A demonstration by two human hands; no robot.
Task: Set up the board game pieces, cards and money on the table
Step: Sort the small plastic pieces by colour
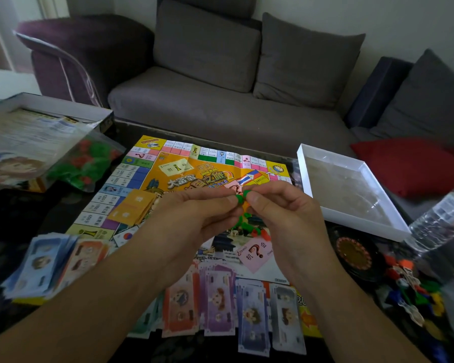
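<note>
Orange-centred paper game board [194,174] edged in white, pink, green and blue squares. Small green plastic piece [238,199]. Paper banknotes [219,302] in orange, purple, blue. Red fabric cushion [409,166]. Grey upholstered sofa [220,82].

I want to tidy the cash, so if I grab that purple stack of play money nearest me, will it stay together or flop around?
The purple money stack is probably floppy and light: it looks like thin paper. The notes are already fanned unevenly, so they would likely slide apart under a loose grip.
</note>
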